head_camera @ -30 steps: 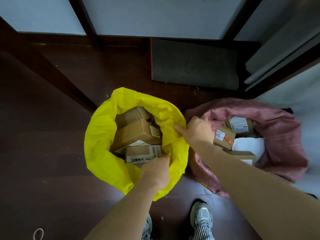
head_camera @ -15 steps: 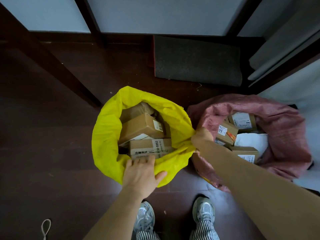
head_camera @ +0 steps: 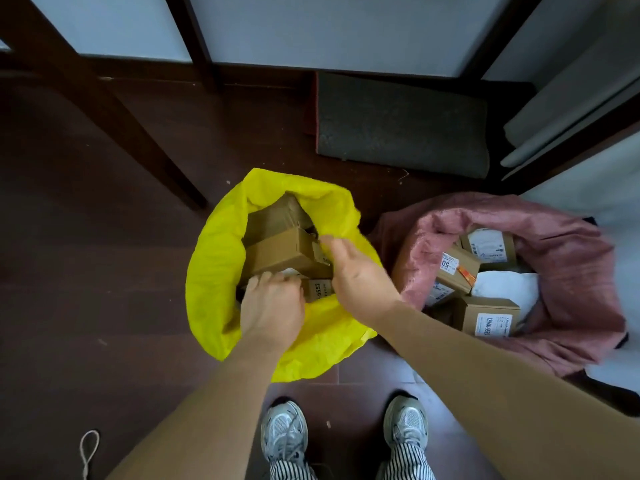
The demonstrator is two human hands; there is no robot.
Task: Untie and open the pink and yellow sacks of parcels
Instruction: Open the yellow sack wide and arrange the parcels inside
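Both sacks stand open on the floor, mouths pointing up.
Yellow sack (head_camera: 221, 271) left, pink sack (head_camera: 571, 258) right; left hand (head_camera: 272, 311) curls onto a box (head_camera: 280, 254), right hand (head_camera: 360, 275) spread, empty.

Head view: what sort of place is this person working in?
Probably a home entryway or a small indoor parcel drop-off: dark wood floor, a grey doormat by a framed doorway, and two open sacks, yellow and pink, full of cardboard parcels.

Yellow sack (head_camera: 211, 271), pink sack (head_camera: 571, 258), brown boxes (head_camera: 280, 254) w/ white labels, b&w striped trousers (head_camera: 408, 462)
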